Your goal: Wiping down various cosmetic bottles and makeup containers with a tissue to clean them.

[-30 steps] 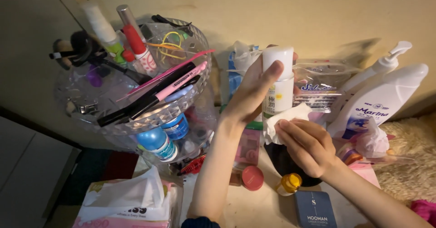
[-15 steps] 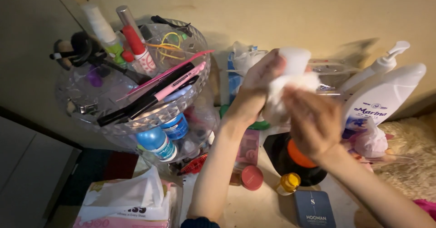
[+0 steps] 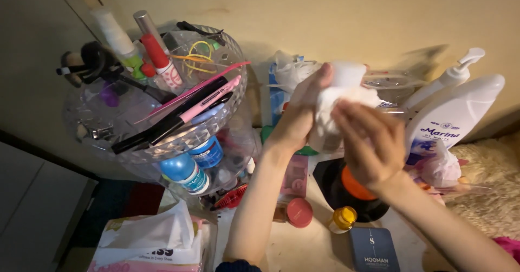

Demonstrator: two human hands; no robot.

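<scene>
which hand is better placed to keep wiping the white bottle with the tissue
Right, probably. The right hand already presses the white tissue against the white bottle, free to rub. The left hand is wrapped around the bottle's far side, steadying it, so it is better left holding.

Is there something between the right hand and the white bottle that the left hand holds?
Yes. A crumpled white tissue lies between the right hand and the white bottle, pressed against the bottle's side. The left hand grips the bottle directly from the other side, with nothing visible between them.
</scene>
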